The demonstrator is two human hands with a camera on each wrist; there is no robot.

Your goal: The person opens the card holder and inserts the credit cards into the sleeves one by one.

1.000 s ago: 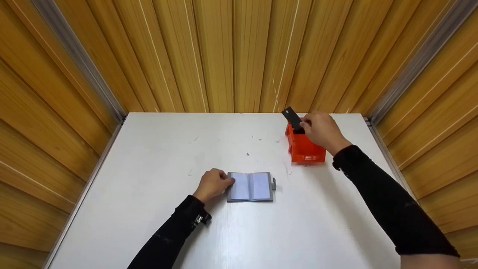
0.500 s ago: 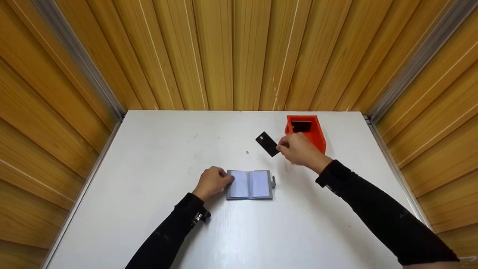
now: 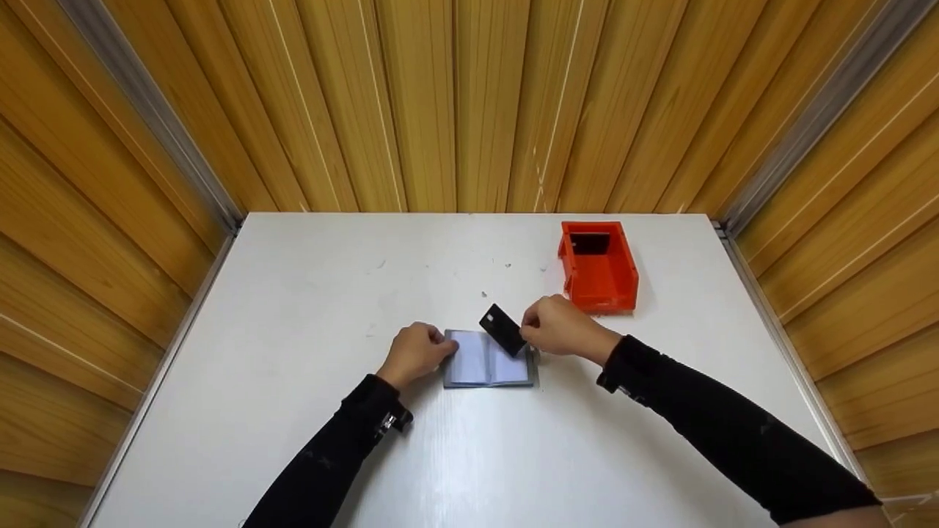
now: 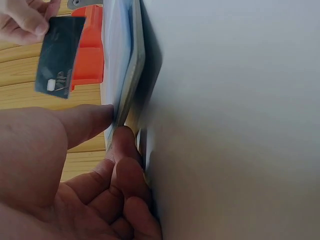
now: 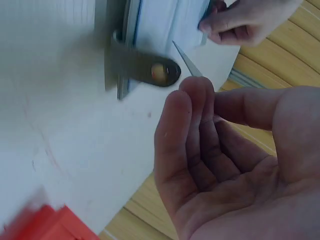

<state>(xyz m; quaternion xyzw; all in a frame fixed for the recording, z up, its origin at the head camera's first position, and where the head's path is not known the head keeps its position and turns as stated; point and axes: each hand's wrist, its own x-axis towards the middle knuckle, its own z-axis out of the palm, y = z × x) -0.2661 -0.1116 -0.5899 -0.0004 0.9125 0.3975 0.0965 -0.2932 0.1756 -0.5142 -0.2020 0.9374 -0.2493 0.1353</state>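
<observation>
Black card [image 3: 502, 328], pale chip and "VIP" lettering on face, tilted, pinched in right hand [image 3: 561, 326] over right page of card holder [image 3: 469, 361]. Holder grey, lying open, pale sleeves showing, left edge pinched by left hand [image 3: 414, 356].

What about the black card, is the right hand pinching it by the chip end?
No, the left wrist view shows the right hand pinching the black card at the end opposite its pale chip.
</observation>
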